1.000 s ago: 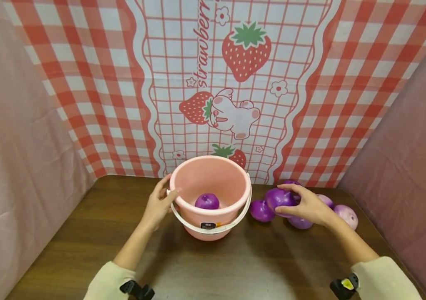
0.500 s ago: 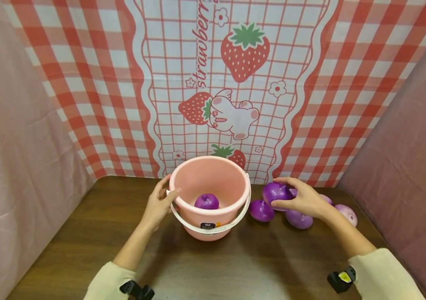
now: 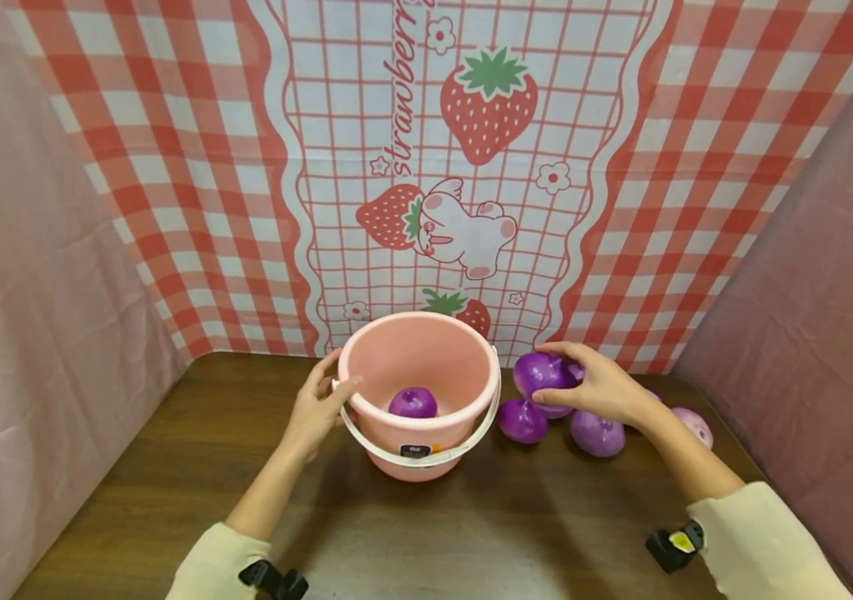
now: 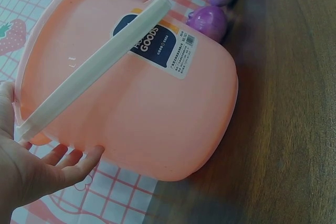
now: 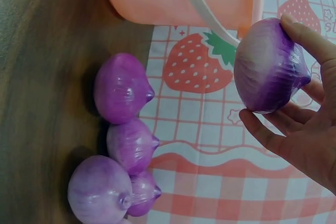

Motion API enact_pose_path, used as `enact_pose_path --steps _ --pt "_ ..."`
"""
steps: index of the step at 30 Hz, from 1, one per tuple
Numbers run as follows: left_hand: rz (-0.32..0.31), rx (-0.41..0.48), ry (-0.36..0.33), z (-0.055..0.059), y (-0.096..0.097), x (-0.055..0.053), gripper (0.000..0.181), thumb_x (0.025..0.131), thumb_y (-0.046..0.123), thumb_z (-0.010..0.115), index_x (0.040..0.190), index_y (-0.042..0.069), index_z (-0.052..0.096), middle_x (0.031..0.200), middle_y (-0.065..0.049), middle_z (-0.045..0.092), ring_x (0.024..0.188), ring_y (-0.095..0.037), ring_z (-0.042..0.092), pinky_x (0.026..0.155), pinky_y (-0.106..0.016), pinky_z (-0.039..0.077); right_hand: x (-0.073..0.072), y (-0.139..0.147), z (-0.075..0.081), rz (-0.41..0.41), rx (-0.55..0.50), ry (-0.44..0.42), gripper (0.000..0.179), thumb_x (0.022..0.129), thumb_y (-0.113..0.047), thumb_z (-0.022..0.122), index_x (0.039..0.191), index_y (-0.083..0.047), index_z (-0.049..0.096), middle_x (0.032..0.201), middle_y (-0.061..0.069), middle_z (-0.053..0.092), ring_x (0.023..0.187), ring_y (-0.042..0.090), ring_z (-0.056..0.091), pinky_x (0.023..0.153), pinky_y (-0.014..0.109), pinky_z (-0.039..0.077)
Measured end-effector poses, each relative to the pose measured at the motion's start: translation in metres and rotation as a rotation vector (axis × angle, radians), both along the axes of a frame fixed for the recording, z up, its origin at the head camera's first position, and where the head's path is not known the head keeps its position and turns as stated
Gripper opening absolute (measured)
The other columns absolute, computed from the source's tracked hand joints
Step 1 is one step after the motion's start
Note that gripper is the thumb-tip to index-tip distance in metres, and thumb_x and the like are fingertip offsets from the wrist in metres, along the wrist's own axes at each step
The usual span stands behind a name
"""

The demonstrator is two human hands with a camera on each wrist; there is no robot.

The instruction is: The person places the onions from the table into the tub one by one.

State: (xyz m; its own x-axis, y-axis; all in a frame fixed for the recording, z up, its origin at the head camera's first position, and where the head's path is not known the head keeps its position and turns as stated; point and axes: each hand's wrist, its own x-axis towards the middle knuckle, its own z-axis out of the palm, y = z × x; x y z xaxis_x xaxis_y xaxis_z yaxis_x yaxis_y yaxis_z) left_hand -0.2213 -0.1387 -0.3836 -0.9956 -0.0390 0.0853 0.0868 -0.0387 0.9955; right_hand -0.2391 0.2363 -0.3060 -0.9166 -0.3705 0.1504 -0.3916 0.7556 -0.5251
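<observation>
A pink bucket (image 3: 414, 450) with a white handle stands upright on the table, and one purple onion (image 3: 413, 403) lies inside it. My left hand (image 3: 317, 408) grips the bucket's left rim, thumb over the edge and fingers along the outer wall, as the left wrist view also shows. To the right of the bucket, my right hand (image 3: 606, 385) holds a purple onion (image 5: 265, 66) between thumb and fingers. In the right wrist view this onion is raised, its pointed tip toward the palm. Below it in the head view sits another onion (image 3: 523, 422), close beside the bucket.
Several more onions lie in a group at the right of the wooden table (image 3: 426, 542), among them a paler onion (image 3: 597, 434) and a pinkish one (image 3: 694, 425) partly behind the right wrist. A strawberry-print cloth (image 3: 486, 208) hangs behind, with pink curtains at both sides.
My right hand has moved left and slightly up with its onion, toward the bucket, uncovering more of the onions behind. My left hand and the bucket have stayed in place.
</observation>
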Motion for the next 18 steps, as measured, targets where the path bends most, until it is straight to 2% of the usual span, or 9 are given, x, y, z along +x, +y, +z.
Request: enact_pose_path --steps 6,11,18 --pt "-0.003 -0.001 -0.007 0.0 0.0 0.001 0.059 0.092 0.016 0.058 0.145 0.022 0.033 0.121 -0.023 0.053 0.08 -0.008 0.061 0.069 -0.031 0.06 -0.001 -0.004 0.004 -0.012 -0.008 -0.021 0.075 0.072 -0.052 0.074 0.134 -0.02 0.047 0.134 0.013 0.048 0.113 0.03 0.053 0.088 0.048 0.052" --pt "-0.006 -0.007 -0.004 0.0 0.0 0.0 0.059 0.092 0.016 0.058 0.145 0.022 0.033 0.12 -0.023 0.053 0.079 -0.008 0.062 0.07 -0.032 0.06 -0.002 -0.006 0.007 -0.002 -0.014 -0.013 0.074 0.073 -0.051 0.074 0.134 -0.018 0.047 0.133 0.013 0.049 0.113 0.03 0.054 0.089 0.048 0.052" --pt "-0.002 -0.004 -0.005 -0.001 0.0 0.0 0.059 0.092 0.016 0.059 0.144 0.022 0.033 0.117 -0.021 0.054 0.078 -0.009 0.062 0.069 -0.032 0.06 -0.001 -0.012 0.012 0.015 -0.008 -0.006 0.073 0.074 -0.051 0.073 0.134 -0.017 0.048 0.133 0.014 0.05 0.119 0.035 0.05 0.091 0.052 0.05"
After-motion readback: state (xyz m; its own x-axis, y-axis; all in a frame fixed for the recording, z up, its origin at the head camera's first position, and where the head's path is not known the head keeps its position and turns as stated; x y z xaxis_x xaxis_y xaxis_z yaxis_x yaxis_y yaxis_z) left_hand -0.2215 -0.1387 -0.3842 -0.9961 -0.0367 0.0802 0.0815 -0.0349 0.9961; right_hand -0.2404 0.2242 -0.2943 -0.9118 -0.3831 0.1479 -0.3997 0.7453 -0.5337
